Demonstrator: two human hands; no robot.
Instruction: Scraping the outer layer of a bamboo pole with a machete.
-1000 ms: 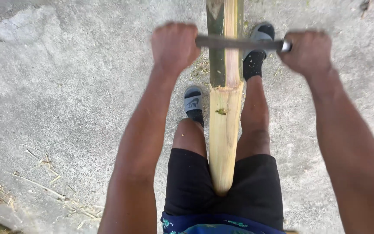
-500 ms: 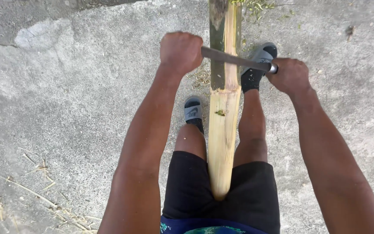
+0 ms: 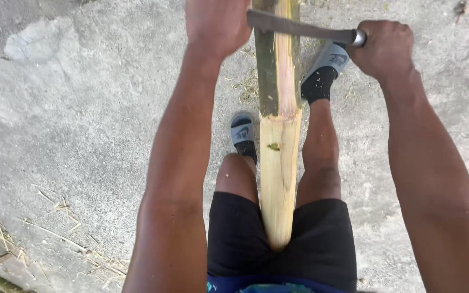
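A long bamboo pole (image 3: 279,163) runs from between the person's thighs up and away across the concrete floor (image 3: 82,135), its near end tucked against the black shorts (image 3: 321,239). The near stretch of the pole is stripped pale yellow; farther up, a strip of green skin remains on its left side. A dark metal blade (image 3: 299,27) lies crosswise over the pole near the top of the view, touching its upper surface. The left hand (image 3: 215,21) is closed in a fist at the blade's left end, just left of the pole, with its fingers curled under and partly cut off by the frame edge. The right hand (image 3: 386,49) wraps tight around the handle at the blade's right end, to the right of the pole, the fingers folded fully around it. The pole thus sits between the two fists, beneath the blade. Two feet in grey slides (image 3: 329,59) and black socks stand either side of the pole. Dry shavings (image 3: 6,239) lie scattered at the lower left.
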